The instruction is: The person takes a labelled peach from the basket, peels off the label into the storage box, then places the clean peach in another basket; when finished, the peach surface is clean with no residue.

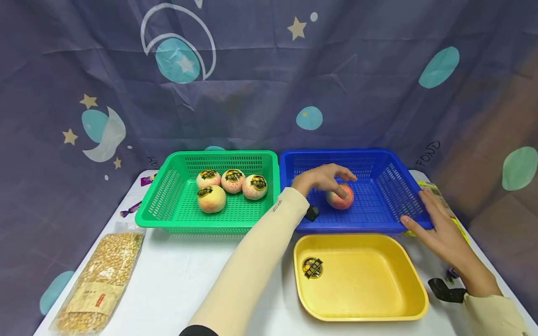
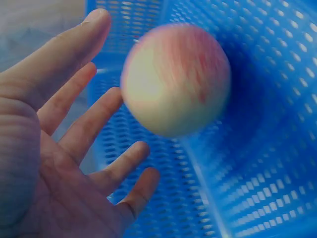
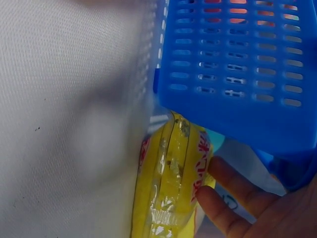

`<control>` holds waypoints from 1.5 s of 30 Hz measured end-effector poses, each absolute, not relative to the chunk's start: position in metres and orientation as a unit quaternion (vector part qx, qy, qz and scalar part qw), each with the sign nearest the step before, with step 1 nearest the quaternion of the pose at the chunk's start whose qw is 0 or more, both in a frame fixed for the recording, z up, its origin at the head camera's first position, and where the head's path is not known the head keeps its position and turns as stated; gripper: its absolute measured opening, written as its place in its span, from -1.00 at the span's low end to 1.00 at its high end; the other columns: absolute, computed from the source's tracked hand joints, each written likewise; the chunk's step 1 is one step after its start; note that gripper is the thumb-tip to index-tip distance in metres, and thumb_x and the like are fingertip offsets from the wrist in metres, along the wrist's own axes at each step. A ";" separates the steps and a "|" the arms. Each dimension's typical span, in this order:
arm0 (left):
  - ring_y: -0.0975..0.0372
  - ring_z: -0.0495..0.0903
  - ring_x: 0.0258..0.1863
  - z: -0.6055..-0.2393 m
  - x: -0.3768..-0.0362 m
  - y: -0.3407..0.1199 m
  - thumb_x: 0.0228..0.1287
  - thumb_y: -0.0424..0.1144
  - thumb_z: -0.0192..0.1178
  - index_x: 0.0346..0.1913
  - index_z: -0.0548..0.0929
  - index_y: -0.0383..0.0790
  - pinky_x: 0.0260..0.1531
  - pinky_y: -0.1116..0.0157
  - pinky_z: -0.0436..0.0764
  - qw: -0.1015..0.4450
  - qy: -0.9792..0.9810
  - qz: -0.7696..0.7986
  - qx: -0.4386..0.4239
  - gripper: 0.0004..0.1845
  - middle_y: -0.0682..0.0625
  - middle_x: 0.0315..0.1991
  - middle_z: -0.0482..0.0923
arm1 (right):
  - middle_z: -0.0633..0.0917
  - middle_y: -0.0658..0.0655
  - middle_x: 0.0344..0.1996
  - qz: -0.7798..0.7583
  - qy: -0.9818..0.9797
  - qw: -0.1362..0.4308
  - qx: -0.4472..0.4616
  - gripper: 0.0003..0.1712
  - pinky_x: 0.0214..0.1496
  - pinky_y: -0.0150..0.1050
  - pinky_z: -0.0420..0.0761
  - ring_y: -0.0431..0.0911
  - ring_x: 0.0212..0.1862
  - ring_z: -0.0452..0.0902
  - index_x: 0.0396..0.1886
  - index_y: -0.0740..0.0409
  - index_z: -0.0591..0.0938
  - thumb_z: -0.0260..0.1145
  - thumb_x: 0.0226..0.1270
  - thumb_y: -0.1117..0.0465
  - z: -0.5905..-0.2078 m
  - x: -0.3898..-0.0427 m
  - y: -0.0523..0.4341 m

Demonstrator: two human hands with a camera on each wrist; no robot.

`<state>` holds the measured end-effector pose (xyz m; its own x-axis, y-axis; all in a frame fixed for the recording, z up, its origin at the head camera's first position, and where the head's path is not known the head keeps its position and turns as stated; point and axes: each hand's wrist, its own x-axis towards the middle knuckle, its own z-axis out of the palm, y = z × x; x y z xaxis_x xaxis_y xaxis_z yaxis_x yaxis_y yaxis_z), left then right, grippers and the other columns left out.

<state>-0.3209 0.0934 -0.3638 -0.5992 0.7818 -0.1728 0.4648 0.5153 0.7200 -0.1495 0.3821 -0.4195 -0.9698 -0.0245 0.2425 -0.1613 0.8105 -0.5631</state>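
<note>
My left hand (image 1: 321, 179) is inside the blue basket (image 1: 370, 228), over a round red and pale-yellow fruit that looks like a peach (image 1: 341, 200). In the left wrist view the left hand's fingers (image 2: 104, 116) are spread and loosely bent beside the peach (image 2: 176, 82); one fingertip is at its edge, and the thumb stands apart from it. At the basket's front right corner is my right hand (image 1: 441, 228), its thumb at the front rim and its fingers along the right side. Two straight fingers (image 3: 242, 183) show below the rim, near a yellow packet (image 3: 168, 183).
A green basket (image 1: 201, 228) with several stickered peach-like fruits (image 1: 212, 199) stands to the left. In front of the blue basket is a yellow tray (image 1: 357, 280) with a round black sticker (image 1: 312, 268). A bag of corn kernels (image 1: 101, 280) lies front left.
</note>
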 end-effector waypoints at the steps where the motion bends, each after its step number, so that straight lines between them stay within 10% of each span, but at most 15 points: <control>1: 0.21 0.38 0.46 -0.361 -0.320 0.093 0.25 -0.16 0.45 0.36 0.56 0.08 0.42 0.30 0.39 0.240 0.835 0.318 0.379 -0.39 0.11 0.38 0.50 | -0.11 0.40 0.63 0.303 -0.945 0.111 0.047 0.03 0.43 0.59 -0.17 0.54 0.56 -0.19 0.67 0.15 -0.10 0.26 0.45 -0.03 -0.420 -0.149 0.382; 22: 0.27 0.37 0.41 -0.308 -0.255 -0.004 0.37 0.04 0.31 0.34 0.58 0.09 0.46 0.27 0.25 0.087 0.837 0.312 0.442 -0.49 0.20 0.35 0.54 | -0.14 0.41 0.63 0.299 -0.947 0.111 0.046 0.04 0.44 0.57 -0.23 0.53 0.57 -0.24 0.67 0.18 -0.11 0.25 0.45 -0.03 -0.422 -0.155 0.385; 31: 0.14 0.28 0.45 -0.337 -0.237 -0.111 0.37 -0.02 0.34 0.34 0.59 0.11 0.38 -0.04 0.39 0.010 0.866 0.416 0.278 -0.50 0.18 0.38 0.50 | -0.14 0.42 0.63 0.305 -0.944 0.114 0.047 0.04 0.45 0.56 -0.24 0.54 0.57 -0.24 0.67 0.20 -0.11 0.26 0.45 -0.01 -0.419 -0.156 0.385; 45: -0.21 -0.06 0.61 -0.381 -0.203 -0.247 0.33 0.18 0.28 0.51 0.37 -0.03 0.34 -0.36 -0.01 -0.151 0.943 0.291 0.054 -0.23 -0.11 0.59 0.19 | -0.12 0.44 0.62 0.308 -0.945 0.103 0.034 -0.04 0.44 0.57 -0.24 0.54 0.57 -0.25 0.66 0.22 -0.07 0.18 0.50 -0.02 -0.420 -0.155 0.383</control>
